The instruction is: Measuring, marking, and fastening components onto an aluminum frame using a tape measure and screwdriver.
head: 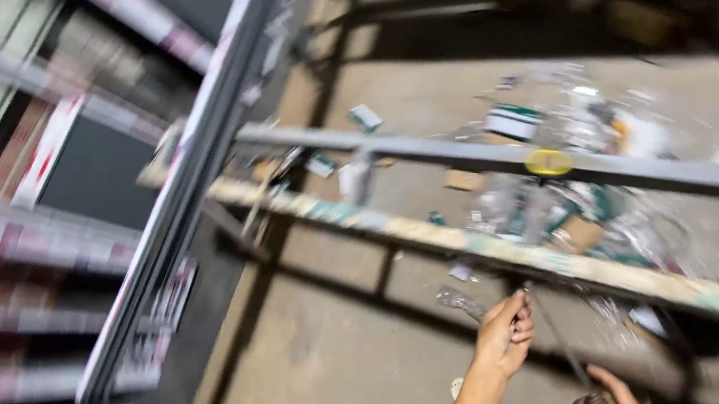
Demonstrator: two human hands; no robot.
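Below, left hand [502, 337] gripped upper end of thin dark rod [555, 339] under wooden plank [517, 255]; right hand [612, 387] steadied lower end, probably for control; its fingers' state unclear. Debris littered concrete floor [326, 366] beyond plank.

Whole shot's motion-smeared: the scattered white and green litter [566, 201] on the concrete floor [345, 363] is unreadable mush. Right hand [613, 390] gets chopped by the bottom edge, grip unclear.
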